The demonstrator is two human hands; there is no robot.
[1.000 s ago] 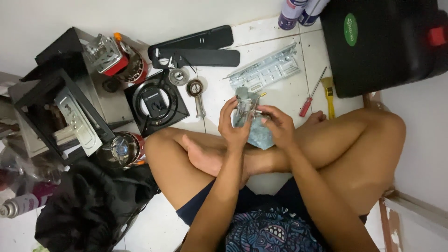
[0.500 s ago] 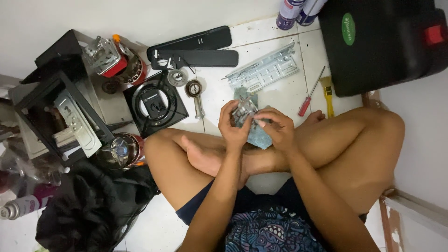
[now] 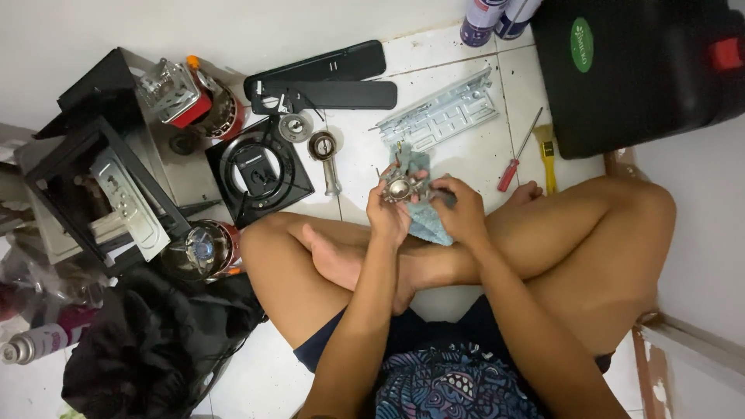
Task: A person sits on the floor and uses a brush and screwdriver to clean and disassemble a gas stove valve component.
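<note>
Legs crossed on the tile floor (image 3: 450, 54), you sit with both hands raised just above your shins. Your left hand (image 3: 388, 213) is closed around a small round metal part (image 3: 399, 188), fingers curled up its left side. Your right hand (image 3: 459, 208) pinches the part's right edge and also bunches a blue cloth (image 3: 425, 223) under and behind it, so the part sits between both hands, over your ankles and partly wrapped in cloth.

Left of your knee, a black bag (image 3: 155, 349) lies slumped, with a spray can (image 3: 35, 341) beside it. Just past that stands a round red-rimmed burner (image 3: 203, 248), touching a black square plate (image 3: 260, 171) with a ring in its middle. A black stove frame (image 3: 93, 194) lies further left.

Beyond your hands, a short metal rod with a ring head (image 3: 326, 155) and a small round disc (image 3: 295, 126) lie on the tile. To the right sit a grey metal bracket (image 3: 442, 116), a red-handled screwdriver (image 3: 518, 151) and a yellow brush (image 3: 548, 155), the last two close to your right foot.

Farther off, two black panels (image 3: 326, 77) lie near the wall, a red and silver assembly (image 3: 194, 97) stands on the left, two cans (image 3: 497, 15) at the top, and a big black case (image 3: 636, 70) on the right.
</note>
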